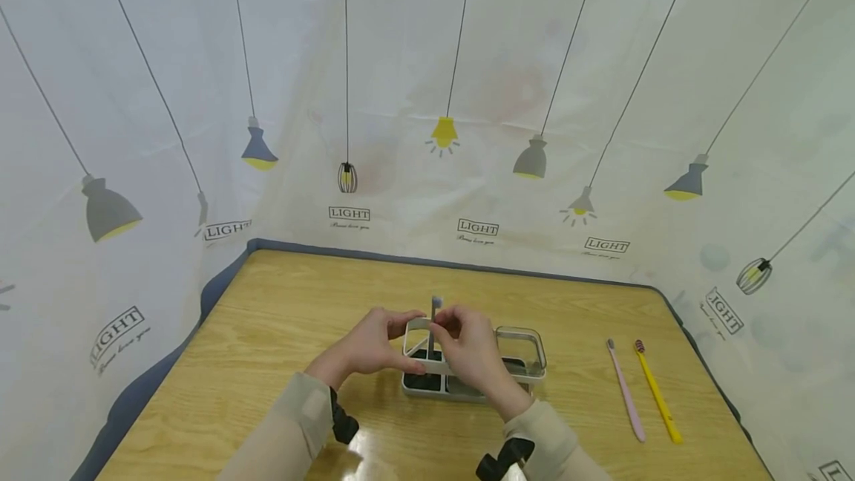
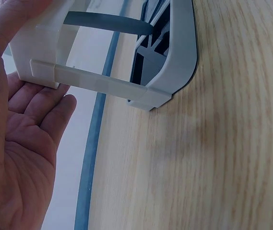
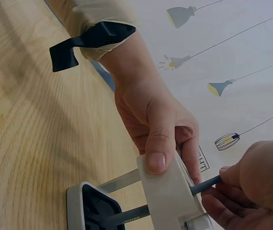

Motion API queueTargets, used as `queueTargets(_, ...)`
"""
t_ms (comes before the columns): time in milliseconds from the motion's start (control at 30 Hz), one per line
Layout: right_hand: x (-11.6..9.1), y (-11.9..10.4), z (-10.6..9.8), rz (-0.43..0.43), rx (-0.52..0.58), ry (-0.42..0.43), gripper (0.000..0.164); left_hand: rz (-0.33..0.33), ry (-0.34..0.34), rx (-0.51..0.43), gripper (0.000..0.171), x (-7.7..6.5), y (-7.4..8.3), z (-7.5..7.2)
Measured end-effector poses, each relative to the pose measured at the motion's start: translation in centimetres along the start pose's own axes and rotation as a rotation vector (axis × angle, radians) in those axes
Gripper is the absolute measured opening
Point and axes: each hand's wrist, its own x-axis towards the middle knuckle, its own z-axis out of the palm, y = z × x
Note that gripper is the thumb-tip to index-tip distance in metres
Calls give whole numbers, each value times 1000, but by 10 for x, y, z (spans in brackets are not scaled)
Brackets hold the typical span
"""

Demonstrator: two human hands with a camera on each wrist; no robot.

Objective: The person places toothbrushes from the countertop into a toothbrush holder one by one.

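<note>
A white toothbrush holder [image 1: 424,395] with a dark-lined base stands on the table, its upper frame raised on thin struts. My left hand [image 1: 366,346] grips the left end of that frame, thumb on the near side, as the right wrist view shows. A dark grey-blue toothbrush [image 1: 433,315] stands through the frame, bristles up. My right hand [image 1: 473,351] pinches it just above the frame between thumb and fingers. In the left wrist view the lower handle [image 2: 110,22] runs down to the base tray [image 2: 184,52].
A clear rounded piece [image 1: 538,347] sits at the holder's right end. Farther right, a pink toothbrush [image 1: 626,394] and a yellow toothbrush [image 1: 657,392] lie on the wooden table [image 1: 280,303]. A printed curtain [image 1: 401,58] hangs around the table's back and sides.
</note>
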Motion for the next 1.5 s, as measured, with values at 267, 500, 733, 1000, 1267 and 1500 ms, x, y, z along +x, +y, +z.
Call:
queueTargets(267,-2,4,3,-4,-37,9,3,10,-3,-6,96,1,2,0)
queueTargets(500,-3,4,3,-4,-44,0,4,9,-8,-2,96,-1,2,0)
queueTargets(733,-4,5,1,21,-25,-13,6,5,-7,0,96,0,4,0)
queueTargets(1000,-4,2,-10,70,11,-15,12,3,7,26,98,1,2,1)
queueTargets(1267,-3,-2,-33,33,0,76,11,1,5,27,100,1,4,2)
queueTargets(1500,1,-5,-66,-8,-32,145,12,-20,9,45,101,2,2,2)
